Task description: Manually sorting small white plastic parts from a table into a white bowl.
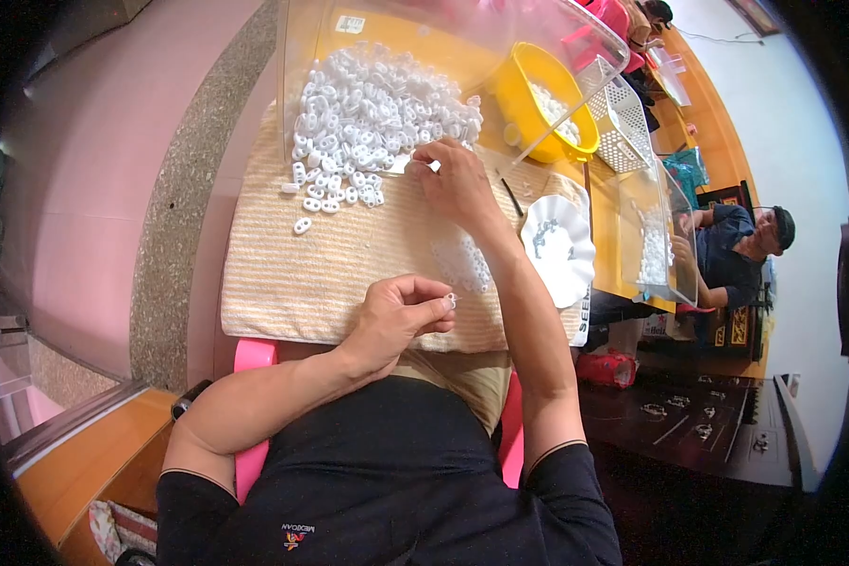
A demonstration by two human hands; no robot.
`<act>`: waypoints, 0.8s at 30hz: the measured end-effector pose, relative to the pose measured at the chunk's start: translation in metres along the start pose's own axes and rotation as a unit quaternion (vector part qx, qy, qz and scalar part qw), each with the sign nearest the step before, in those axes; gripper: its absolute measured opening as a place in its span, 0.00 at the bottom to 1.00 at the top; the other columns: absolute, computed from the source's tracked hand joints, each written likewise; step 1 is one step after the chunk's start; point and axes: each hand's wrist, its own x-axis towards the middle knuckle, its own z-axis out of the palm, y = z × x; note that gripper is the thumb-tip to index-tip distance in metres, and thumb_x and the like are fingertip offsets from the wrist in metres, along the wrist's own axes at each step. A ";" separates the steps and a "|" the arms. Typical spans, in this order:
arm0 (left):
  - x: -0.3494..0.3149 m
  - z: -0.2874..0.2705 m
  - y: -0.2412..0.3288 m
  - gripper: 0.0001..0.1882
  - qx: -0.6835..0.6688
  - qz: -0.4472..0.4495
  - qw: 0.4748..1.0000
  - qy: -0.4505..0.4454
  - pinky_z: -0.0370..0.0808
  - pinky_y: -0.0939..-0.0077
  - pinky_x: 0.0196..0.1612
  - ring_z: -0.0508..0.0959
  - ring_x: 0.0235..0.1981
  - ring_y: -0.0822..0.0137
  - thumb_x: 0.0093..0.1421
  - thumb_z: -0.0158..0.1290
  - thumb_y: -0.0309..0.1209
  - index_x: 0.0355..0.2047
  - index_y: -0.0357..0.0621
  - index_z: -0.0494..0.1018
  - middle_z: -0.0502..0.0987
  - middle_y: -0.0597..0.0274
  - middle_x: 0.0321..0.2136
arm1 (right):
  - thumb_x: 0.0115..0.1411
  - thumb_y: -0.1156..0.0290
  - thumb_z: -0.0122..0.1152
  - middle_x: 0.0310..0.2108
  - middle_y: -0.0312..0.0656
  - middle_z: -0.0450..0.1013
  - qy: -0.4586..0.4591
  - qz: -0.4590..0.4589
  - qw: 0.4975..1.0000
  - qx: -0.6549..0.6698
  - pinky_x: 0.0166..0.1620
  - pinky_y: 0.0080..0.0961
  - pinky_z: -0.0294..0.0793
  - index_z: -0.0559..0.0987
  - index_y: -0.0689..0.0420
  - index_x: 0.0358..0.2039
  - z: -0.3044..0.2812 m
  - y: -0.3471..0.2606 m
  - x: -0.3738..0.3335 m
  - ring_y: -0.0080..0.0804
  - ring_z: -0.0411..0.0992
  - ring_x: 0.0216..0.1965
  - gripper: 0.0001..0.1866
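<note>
My left hand (401, 316) is closed near the towel's front edge, pinching a small clear ring-like piece (451, 300) between thumb and fingertips. Farther off, my right hand (455, 184) is closed at the edge of a heap of white oval plastic parts (377, 108) with two holes each. A white part (434, 166) shows at its fingertips. Several of these parts have spilled onto the striped towel (292, 274). Small translucent pieces (462, 262) lie in a cluster beside my right forearm. A white wavy-rimmed dish (574, 283) holds tiny dark bits.
Clear plastic walls (297, 57) surround the heap. A thin black stick (510, 196) lies near the dish. A yellow basin (514, 90) and a white perforated basket (627, 141) stand at the back right. Another person (736, 241) sits at right by a clear bin (684, 269).
</note>
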 end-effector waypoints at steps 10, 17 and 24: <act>-0.001 0.002 0.002 0.07 -0.003 -0.005 1.000 0.002 0.80 0.78 0.38 0.78 0.31 0.72 0.58 0.56 0.22 0.37 0.34 0.73 0.77 0.60 0.31 | 0.57 0.71 0.56 0.35 0.51 0.74 0.129 0.027 0.991 -0.012 0.43 0.40 0.71 0.80 0.60 0.34 0.009 0.013 0.002 0.50 0.73 0.39 0.09; 0.000 -0.001 0.001 0.07 -0.012 -0.002 1.000 -0.001 0.79 0.79 0.37 0.78 0.31 0.72 0.59 0.55 0.21 0.38 0.32 0.73 0.77 0.59 0.31 | 0.57 0.65 0.57 0.39 0.51 0.73 0.031 0.040 0.998 -0.043 0.44 0.40 0.72 0.80 0.58 0.38 0.000 -0.003 -0.002 0.50 0.73 0.42 0.12; 0.000 0.000 0.001 0.07 -0.012 -0.006 1.000 0.007 0.79 0.78 0.37 0.78 0.31 0.71 0.59 0.55 0.21 0.38 0.33 0.73 0.77 0.58 0.31 | 0.54 0.67 0.57 0.38 0.50 0.73 -0.012 0.037 0.999 -0.028 0.45 0.40 0.71 0.81 0.57 0.37 -0.001 -0.002 0.003 0.50 0.72 0.42 0.12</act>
